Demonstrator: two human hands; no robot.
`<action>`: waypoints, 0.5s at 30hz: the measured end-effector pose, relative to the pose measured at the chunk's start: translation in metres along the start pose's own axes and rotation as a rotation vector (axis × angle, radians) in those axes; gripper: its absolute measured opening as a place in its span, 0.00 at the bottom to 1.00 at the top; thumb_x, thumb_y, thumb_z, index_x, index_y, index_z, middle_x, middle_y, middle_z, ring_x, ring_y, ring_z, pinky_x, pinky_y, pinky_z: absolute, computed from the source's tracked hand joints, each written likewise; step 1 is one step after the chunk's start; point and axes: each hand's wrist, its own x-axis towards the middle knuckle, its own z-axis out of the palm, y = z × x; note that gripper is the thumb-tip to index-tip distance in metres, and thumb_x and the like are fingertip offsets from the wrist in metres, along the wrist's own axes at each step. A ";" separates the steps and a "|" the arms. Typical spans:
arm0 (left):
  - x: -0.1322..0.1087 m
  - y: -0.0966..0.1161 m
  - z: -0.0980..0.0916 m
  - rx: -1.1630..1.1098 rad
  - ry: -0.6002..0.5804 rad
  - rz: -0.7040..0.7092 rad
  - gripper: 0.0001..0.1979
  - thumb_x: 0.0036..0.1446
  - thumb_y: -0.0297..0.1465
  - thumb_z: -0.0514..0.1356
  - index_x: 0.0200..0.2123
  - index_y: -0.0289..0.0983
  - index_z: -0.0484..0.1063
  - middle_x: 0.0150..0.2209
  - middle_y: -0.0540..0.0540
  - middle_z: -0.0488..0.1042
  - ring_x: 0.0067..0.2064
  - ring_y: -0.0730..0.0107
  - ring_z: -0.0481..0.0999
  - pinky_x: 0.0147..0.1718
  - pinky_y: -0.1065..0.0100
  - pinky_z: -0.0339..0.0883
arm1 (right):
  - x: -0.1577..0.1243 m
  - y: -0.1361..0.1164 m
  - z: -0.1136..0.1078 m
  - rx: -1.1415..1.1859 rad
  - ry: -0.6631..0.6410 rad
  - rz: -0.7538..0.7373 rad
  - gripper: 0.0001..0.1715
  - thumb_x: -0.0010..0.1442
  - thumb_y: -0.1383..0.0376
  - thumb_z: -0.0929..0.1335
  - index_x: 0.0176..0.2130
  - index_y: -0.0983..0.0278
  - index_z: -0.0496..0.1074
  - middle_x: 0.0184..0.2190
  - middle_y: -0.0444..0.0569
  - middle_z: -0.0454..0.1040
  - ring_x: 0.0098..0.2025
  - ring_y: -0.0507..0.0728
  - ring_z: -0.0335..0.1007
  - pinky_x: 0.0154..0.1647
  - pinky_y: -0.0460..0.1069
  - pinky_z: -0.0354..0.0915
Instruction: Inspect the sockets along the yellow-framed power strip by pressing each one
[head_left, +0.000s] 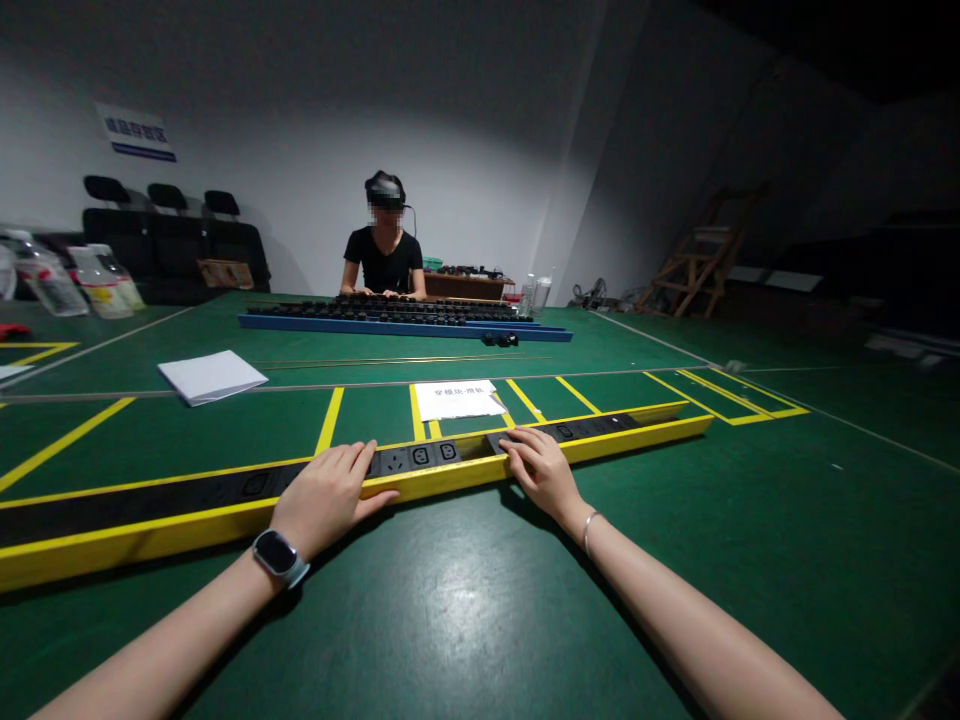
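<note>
A long yellow rail (645,432) with black socket modules (420,456) set in its channel lies across the green table in front of me. My left hand (326,495), a watch on its wrist, rests flat over the rail's near edge with fingers stretched out beside the socket modules. My right hand (541,468), with a bracelet on the wrist, lies on the rail further right, fingertips touching a black module (501,441) in the channel. Neither hand grips anything.
A white label sheet (457,399) lies just behind the rail. A stack of white paper (211,375) sits at the left. Across the table a person (384,258) works at a blue rail (405,326) filled with black modules. Plastic bottles (97,281) stand far left.
</note>
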 end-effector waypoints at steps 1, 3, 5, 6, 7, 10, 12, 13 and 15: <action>0.000 0.000 0.000 0.002 0.005 0.000 0.37 0.58 0.54 0.49 0.55 0.28 0.68 0.48 0.31 0.76 0.48 0.51 0.76 0.47 0.54 0.69 | 0.001 -0.001 -0.001 -0.011 -0.025 -0.001 0.16 0.65 0.66 0.63 0.50 0.58 0.74 0.48 0.51 0.75 0.52 0.61 0.68 0.54 0.60 0.66; 0.000 0.000 0.001 0.008 0.012 0.001 0.37 0.58 0.54 0.49 0.55 0.29 0.69 0.48 0.31 0.76 0.48 0.51 0.76 0.47 0.53 0.69 | 0.002 -0.004 -0.004 -0.046 -0.078 0.000 0.19 0.65 0.65 0.63 0.54 0.57 0.71 0.51 0.52 0.72 0.53 0.61 0.66 0.54 0.61 0.64; 0.000 0.000 0.002 0.013 0.012 0.000 0.37 0.58 0.55 0.49 0.55 0.29 0.68 0.48 0.32 0.75 0.48 0.51 0.76 0.48 0.53 0.69 | 0.004 -0.007 -0.006 -0.092 -0.125 -0.002 0.22 0.65 0.62 0.63 0.58 0.55 0.67 0.54 0.53 0.69 0.54 0.62 0.65 0.54 0.61 0.64; 0.000 0.000 0.002 0.017 0.011 0.000 0.37 0.58 0.55 0.49 0.55 0.29 0.68 0.48 0.32 0.75 0.48 0.51 0.76 0.48 0.53 0.69 | 0.004 -0.009 -0.007 -0.113 -0.144 -0.006 0.23 0.65 0.61 0.63 0.60 0.54 0.66 0.55 0.54 0.67 0.54 0.63 0.65 0.54 0.61 0.63; 0.000 0.000 0.002 0.020 0.009 0.000 0.37 0.58 0.55 0.49 0.55 0.29 0.68 0.48 0.32 0.75 0.48 0.51 0.76 0.48 0.54 0.69 | 0.005 -0.009 -0.007 -0.130 -0.158 -0.011 0.24 0.65 0.59 0.64 0.60 0.52 0.65 0.55 0.54 0.66 0.54 0.63 0.64 0.54 0.61 0.63; 0.000 0.000 0.001 0.023 0.002 0.001 0.37 0.58 0.55 0.49 0.55 0.28 0.68 0.48 0.32 0.76 0.48 0.51 0.76 0.48 0.54 0.69 | 0.005 -0.010 -0.008 -0.155 -0.172 -0.016 0.23 0.65 0.58 0.64 0.59 0.51 0.66 0.56 0.54 0.64 0.55 0.63 0.63 0.54 0.61 0.62; 0.000 0.000 0.002 0.020 0.000 0.001 0.37 0.58 0.55 0.50 0.55 0.28 0.68 0.48 0.31 0.75 0.48 0.50 0.76 0.48 0.54 0.69 | 0.006 -0.011 -0.008 -0.156 -0.175 -0.011 0.22 0.66 0.58 0.64 0.58 0.51 0.68 0.56 0.54 0.65 0.54 0.63 0.63 0.53 0.60 0.62; 0.000 0.000 0.002 0.019 0.000 0.000 0.37 0.58 0.55 0.50 0.55 0.28 0.68 0.48 0.31 0.75 0.48 0.50 0.76 0.48 0.54 0.69 | 0.006 -0.011 -0.007 -0.154 -0.178 -0.008 0.21 0.66 0.58 0.64 0.58 0.51 0.68 0.55 0.54 0.65 0.54 0.63 0.63 0.53 0.60 0.62; 0.000 0.000 0.002 0.021 -0.001 0.001 0.38 0.58 0.55 0.50 0.55 0.27 0.68 0.48 0.31 0.75 0.48 0.50 0.75 0.48 0.54 0.68 | 0.006 -0.012 -0.007 -0.148 -0.186 -0.003 0.21 0.66 0.58 0.64 0.57 0.52 0.68 0.53 0.53 0.67 0.53 0.63 0.63 0.53 0.60 0.62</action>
